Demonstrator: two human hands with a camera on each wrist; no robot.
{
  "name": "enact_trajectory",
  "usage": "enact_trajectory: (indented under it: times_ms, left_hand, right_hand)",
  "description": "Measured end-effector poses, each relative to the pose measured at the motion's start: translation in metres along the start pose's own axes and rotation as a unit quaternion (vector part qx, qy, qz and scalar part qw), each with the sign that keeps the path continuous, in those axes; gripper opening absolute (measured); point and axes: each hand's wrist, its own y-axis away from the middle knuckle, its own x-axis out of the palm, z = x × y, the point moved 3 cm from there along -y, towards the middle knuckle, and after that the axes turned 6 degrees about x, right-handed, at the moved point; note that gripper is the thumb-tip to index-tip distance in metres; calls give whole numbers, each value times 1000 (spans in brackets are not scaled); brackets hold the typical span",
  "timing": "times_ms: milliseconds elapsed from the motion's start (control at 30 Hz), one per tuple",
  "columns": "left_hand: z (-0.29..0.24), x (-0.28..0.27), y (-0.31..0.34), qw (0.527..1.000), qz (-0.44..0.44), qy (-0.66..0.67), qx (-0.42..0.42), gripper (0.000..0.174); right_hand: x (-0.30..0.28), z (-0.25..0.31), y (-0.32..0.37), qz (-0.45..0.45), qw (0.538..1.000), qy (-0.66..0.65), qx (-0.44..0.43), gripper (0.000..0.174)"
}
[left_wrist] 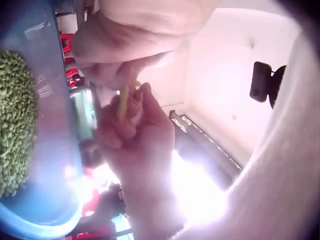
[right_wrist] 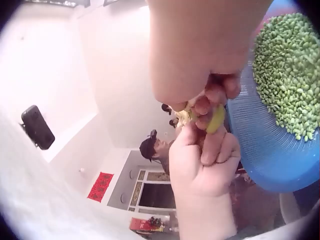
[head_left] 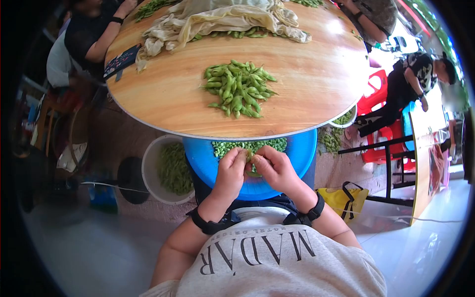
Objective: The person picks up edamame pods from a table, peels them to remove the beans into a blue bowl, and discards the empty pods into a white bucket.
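Both hands meet over a blue plastic basket (head_left: pixel 195 171) and pinch one green soybean pod (right_wrist: pixel 216 120) between their fingertips. The left hand (head_left: pixel 230 172) holds it from the left, its thumb and fingers curled at the pod. From the other side the right hand (head_left: pixel 275 171) grips it with thumb and forefinger, knuckles bent. Part of the pod is hidden by the fingers. Below them, many shelled green beans (right_wrist: pixel 290 75) fill the basket's bottom. On the wooden table (head_left: pixel 163 99) just ahead lies a pile of unshelled pods (head_left: pixel 240 89).
A white tub of pods (head_left: pixel 153 171) stands left of the basket. Cream cloth (head_left: pixel 217 22) covers more pods farther back. The table edge overhangs the basket. At right are a yellow bag (head_left: pixel 341 200) and red stools (head_left: pixel 373 91). Other people sit around the table.
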Motion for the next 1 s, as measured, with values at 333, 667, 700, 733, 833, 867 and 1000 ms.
enact_trajectory:
  times_ms: [333, 667, 700, 733, 833, 867, 1000]
  left_hand:
    - [-12, -12, 5, 994, 95, -50, 8, 8]
    - [16, -10, 6, 993, 75, -87, 27, 6]
    - [15, -9, 6, 987, 78, -131, 40, 7]
    - [15, -7, 5, 980, 82, -175, 52, 7]
    - [14, -7, 2, 995, 74, -70, -16, 8]
    - [14, -8, 1, 996, 63, -46, -36, 9]
    - [15, -3, -2, 999, 32, -7, -23, 12]
  right_hand:
    - [1, -1, 12, 37, 987, -108, 117, 23]
    - [-21, -11, 6, 47, 991, 88, 88, 27]
    - [-22, -9, 3, 42, 991, 107, 67, 27]
    - [-22, -6, 2, 43, 991, 96, 77, 23]
    - [-30, -20, -5, 54, 990, 35, 124, 20]
    - [-35, -25, -6, 56, 987, 41, 147, 18]
    - [-41, -42, -10, -33, 981, 188, 19, 16]
